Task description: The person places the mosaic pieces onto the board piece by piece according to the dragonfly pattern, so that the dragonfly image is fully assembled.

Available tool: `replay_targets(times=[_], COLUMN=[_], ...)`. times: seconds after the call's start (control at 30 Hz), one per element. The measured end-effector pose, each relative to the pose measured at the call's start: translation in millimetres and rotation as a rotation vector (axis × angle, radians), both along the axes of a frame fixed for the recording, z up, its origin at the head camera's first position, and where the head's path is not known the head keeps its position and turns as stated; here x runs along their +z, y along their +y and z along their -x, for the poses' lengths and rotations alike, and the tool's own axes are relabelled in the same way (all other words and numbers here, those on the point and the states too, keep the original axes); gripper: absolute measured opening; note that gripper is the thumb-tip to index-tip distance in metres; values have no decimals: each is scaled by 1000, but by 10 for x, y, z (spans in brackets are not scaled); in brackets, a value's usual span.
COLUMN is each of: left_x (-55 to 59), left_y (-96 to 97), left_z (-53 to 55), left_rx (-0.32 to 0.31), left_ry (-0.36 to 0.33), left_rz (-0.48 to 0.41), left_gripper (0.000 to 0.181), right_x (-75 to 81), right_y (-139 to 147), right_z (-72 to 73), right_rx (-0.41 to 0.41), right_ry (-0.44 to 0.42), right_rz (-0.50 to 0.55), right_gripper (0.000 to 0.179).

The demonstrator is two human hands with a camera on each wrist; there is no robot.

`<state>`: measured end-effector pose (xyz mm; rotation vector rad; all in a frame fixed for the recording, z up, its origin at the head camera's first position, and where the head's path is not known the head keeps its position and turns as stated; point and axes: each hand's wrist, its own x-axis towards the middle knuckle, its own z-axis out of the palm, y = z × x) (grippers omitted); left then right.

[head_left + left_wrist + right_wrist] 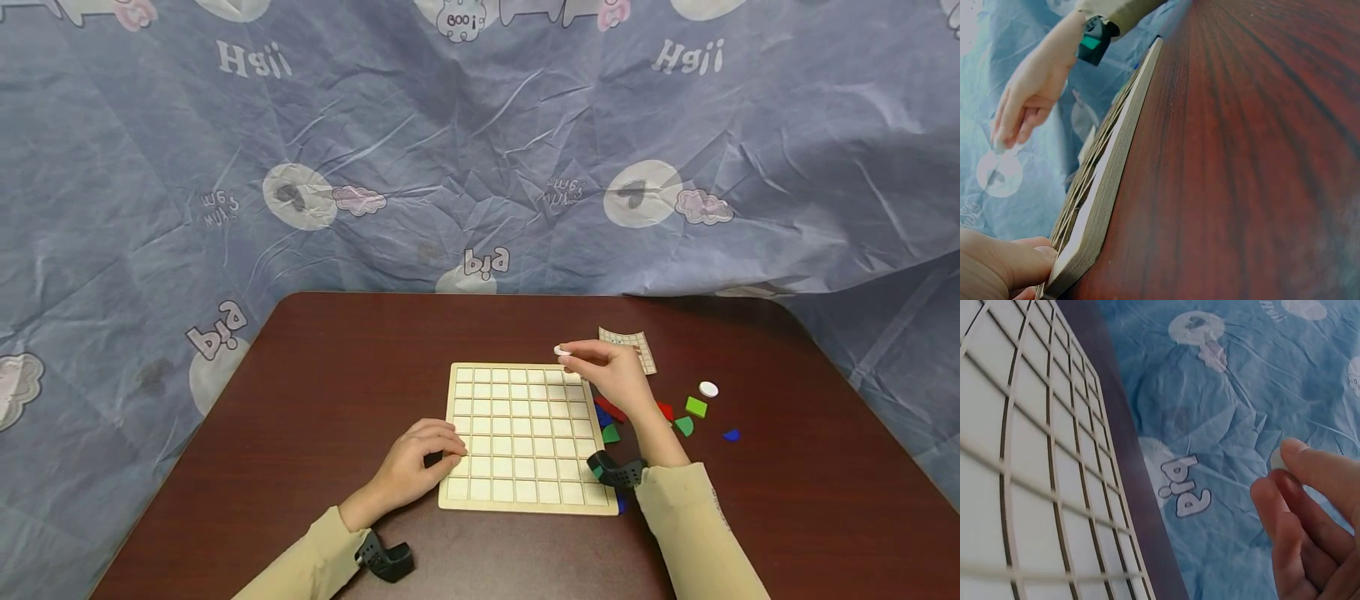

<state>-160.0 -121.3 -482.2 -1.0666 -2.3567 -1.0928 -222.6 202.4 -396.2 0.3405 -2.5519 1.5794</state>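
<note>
A pale wooden grid board (445,492) with square white cells lies flat on the dark reddish table. My left hand (422,457) rests at its left edge, fingertips and thumb touching the frame; the left wrist view shows the thumb (1025,265) against the board near a corner. Above the board's far right corner, my right hand (611,375) pinches a small white round piece (561,351) between thumb and fingers. In the right wrist view the same white piece (1279,460) is partly hidden by the fingertips.
Right of the board lie another white disc (708,389), a light green rectangle (696,407), a green piece (683,426), a blue piece (731,435) and several others partly behind my right arm. A printed grid card (647,354) lies beyond the right hand. A patterned blue cloth (450,125) hangs behind the table.
</note>
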Motion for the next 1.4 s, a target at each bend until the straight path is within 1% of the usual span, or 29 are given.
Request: replay_targets(times=[0.13,0.23,0.3,0.37,0.47,0.67,0.73,0.83,0.97,1.03,1.2,1.4], left_x=[-4,-7,-6,-4,-4,-7,-10,-10,-6,-5,-5,-12], left_y=[-1,-2,-2,-3,-1,6,8,11,10,9,7,11], left_z=[1,-1,-3,-5,-5,-1,2,1,-3,-4,-5,2], left_rx=[-1,-2,-3,-3,-4,-4,-3,-3,-4,-5,-4,0], left_ry=[-1,-2,-3,-4,-8,-9,-5,-2,-3,-5,-15,-19], left_rz=[3,4,4,6,7,7,8,4,0,-1,0,10], left_gripper=[9,9,9,9,9,9,9,9,9,9,9,10], right_x=[44,59,59,53,22,-124,-186,-283,-384,-416,-465,-476], right_y=[-137,-245,-315,-385,-478,-612,-640,-672,-711,-728,-756,-780], right_z=[5,17,28,40,54,83,93,116,143,146,144,131], right_rx=[42,80,101,116,130,147,147,137,97,74,39,33], right_ry=[-24,-15,-14,-32,-85,-127,-135,-171,-220,-228,-191,-156], right_rz=[27,26,29,41,47,-25,-41,-45,-74,-94,-172,-246], right_gripper=[33,30,27,25,27,31,31,30,29,28,26,23])
